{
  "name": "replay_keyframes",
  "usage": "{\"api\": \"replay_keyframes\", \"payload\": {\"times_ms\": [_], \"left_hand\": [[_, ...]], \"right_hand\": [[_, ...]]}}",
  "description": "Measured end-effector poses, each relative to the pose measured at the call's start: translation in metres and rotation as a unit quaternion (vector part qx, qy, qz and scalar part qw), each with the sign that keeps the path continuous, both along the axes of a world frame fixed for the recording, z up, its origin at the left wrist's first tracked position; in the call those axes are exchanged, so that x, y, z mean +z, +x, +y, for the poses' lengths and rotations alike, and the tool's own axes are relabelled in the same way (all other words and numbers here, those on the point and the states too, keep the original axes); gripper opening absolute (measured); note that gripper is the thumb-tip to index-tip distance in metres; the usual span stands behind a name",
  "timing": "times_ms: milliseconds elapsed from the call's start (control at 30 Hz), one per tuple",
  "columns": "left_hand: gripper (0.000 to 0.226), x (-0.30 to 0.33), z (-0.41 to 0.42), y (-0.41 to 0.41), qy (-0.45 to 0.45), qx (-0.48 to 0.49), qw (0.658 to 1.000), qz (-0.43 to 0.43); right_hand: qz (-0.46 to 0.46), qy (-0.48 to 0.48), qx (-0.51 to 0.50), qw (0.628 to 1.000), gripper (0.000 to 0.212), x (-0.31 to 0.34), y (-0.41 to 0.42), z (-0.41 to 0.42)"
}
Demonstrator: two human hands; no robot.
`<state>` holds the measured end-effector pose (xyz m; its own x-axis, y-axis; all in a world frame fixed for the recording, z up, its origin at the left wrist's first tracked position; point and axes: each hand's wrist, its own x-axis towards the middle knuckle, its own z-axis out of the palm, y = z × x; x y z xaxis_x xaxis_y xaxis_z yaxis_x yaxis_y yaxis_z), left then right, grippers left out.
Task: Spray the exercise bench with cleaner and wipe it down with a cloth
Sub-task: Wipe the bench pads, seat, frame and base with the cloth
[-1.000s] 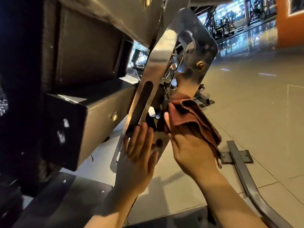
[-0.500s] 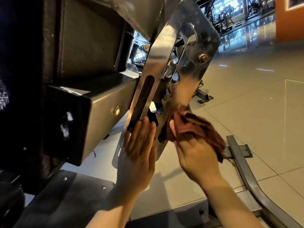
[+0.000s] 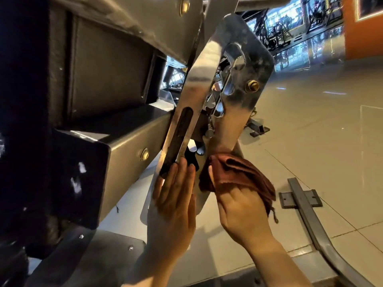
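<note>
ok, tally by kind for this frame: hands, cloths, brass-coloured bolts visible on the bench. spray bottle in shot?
Hands: 2, left hand flat on the chrome plate, right hand gripping the cloth
Cloths: 1, reddish-brown cloth
Brass-coloured bolts: 3, upper bolt, plate bolt, frame bolt
Spray bottles: 0 in view
Total: 6

Non-task items I log from the head view:
- Floor [image 3: 310, 141]: pale glossy tiles with thin grout lines, reflecting light.
- Floor rail [image 3: 306, 206]: dark metal bar lying on the tiles, crossing a flat plate.
- Orange wall [image 3: 360, 38]: far right.
- Gym machines [image 3: 279, 32]: distant, dark, blurred, against blue-lit windows.
- Small metal foot [image 3: 258, 129]: on the tiles, mid-distance.
</note>
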<state>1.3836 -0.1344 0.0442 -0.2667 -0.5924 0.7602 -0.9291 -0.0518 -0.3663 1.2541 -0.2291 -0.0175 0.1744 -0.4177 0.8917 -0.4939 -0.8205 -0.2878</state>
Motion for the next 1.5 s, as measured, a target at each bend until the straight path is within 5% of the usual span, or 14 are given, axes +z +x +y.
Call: {"api": "replay_keyframes", "payload": {"times_ms": [133, 333, 600, 800, 1000, 1367, 1433, 1500], "left_hand": [[0.048, 0.002, 0.002, 0.0, -0.007, 0.035, 0.999, -0.032], [0.049, -0.002, 0.0, -0.002, -0.014, 0.051, 0.998, -0.039], [0.041, 0.003, 0.0, 0.005, -0.014, 0.015, 1.0, -0.018], [0.041, 0.002, -0.001, 0.003, -0.03, 0.004, 0.999, -0.012], [0.046, 0.003, -0.001, 0.0, -0.035, 0.01, 0.999, -0.024], [0.037, 0.003, -0.002, -0.002, -0.045, -0.012, 0.999, -0.011], [0.034, 0.008, -0.001, -0.013, -0.059, -0.033, 0.997, 0.025], [0.036, 0.018, 0.003, -0.038, -0.03, -0.11, 0.979, 0.171]], "right_hand": [[-0.073, -0.025, -0.088, 0.993, 0.043, 0.053, -0.024, -0.033], [-0.161, -0.031, -0.027, 0.986, 0.054, 0.074, -0.005, -0.035], [-0.07, -0.058, -0.003, 0.996, 0.049, 0.037, -0.001, -0.014], [-0.004, -0.177, -0.069, 0.982, 0.047, 0.098, -0.033, -0.052], [-0.101, -0.089, -0.012, 0.991, 0.053, 0.063, -0.003, -0.045], [-0.114, -0.048, 0.073, 0.99, 0.063, 0.031, 0.005, -0.011], [-0.174, -0.016, 0.104, 0.979, 0.05, 0.035, 0.003, 0.002], [-0.23, 0.006, 0.137, 0.963, 0.041, 0.039, 0.0, 0.016]]}}
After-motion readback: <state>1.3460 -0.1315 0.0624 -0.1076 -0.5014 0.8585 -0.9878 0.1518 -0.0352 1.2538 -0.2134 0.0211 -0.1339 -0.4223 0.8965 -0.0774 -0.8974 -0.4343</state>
